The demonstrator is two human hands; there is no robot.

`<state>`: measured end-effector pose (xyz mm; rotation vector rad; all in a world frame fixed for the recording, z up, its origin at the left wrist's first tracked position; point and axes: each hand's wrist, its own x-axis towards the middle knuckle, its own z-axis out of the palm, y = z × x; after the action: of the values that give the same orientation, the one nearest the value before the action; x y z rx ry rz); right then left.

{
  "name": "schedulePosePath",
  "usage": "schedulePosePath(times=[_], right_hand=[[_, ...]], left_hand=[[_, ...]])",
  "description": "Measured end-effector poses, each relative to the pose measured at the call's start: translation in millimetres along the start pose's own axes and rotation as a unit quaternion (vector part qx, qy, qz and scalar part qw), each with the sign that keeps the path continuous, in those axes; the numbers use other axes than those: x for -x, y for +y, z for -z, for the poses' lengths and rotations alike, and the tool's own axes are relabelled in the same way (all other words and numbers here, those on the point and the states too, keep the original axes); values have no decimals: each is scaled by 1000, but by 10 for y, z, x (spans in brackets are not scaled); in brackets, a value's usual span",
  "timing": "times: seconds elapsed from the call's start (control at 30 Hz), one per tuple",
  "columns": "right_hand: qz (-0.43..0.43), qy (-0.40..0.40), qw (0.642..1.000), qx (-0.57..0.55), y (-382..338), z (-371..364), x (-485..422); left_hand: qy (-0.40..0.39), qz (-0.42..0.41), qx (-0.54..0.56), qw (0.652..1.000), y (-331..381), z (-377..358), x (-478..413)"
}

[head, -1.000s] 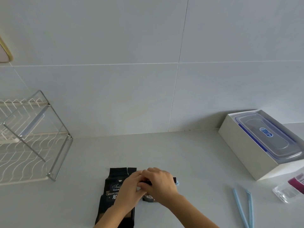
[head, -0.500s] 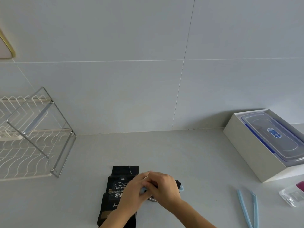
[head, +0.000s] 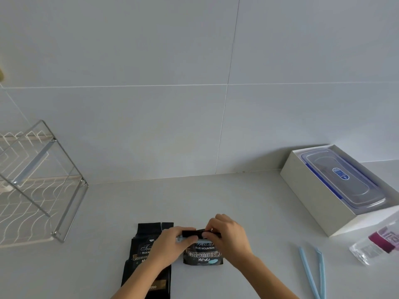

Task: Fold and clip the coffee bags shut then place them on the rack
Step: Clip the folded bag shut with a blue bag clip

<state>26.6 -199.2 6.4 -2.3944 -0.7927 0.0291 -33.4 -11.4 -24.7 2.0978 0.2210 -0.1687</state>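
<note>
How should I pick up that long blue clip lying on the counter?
Pinch the blue clip from above, near the hinged end closest to the person, where its two thin arms come together. It lies flat and open in a V on the counter, so gripping there probably catches both arms at once.

wall (head: 151,61): pale grey-blue large tiles ahead of me, thin pale grout lines crossing right of centre | counter (head: 237,201): smooth light grey, its back edge meeting the wall at a darker seam | light: soft, even, faint shadows | far left edge: a small yellowish object (head: 1,74) on the wall, cut off
</note>
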Motion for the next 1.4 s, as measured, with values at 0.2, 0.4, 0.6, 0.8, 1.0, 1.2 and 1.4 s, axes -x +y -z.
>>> schedulePosePath(times=[0.2,0.4,0.6,0.8,1.0,1.2,1.4], right_hand=[[-175,39,955,-235,-49,-149,-20],[-283,103,826,-477,79,-34,-54],[-208,55,893,-396,239,39,138],[-197,-1,912,-361,28,-75,-14],[-276,30,849,-449,1,-157,-63],[-247,8,846,-473,37,-92,-58],[-235,16,847,-476,140,-176,201]], left_hand=[[6,16,35,999,-40,-17,41],[17,40,87,995,-81,1,61],[32,65,86,994,-133,72,59],[-2,39,83,996,54,-2,-6],[-5,51,108,993,65,-14,12],[3,46,120,992,101,-45,5],[194,-114,-119,967,240,-125,37]])
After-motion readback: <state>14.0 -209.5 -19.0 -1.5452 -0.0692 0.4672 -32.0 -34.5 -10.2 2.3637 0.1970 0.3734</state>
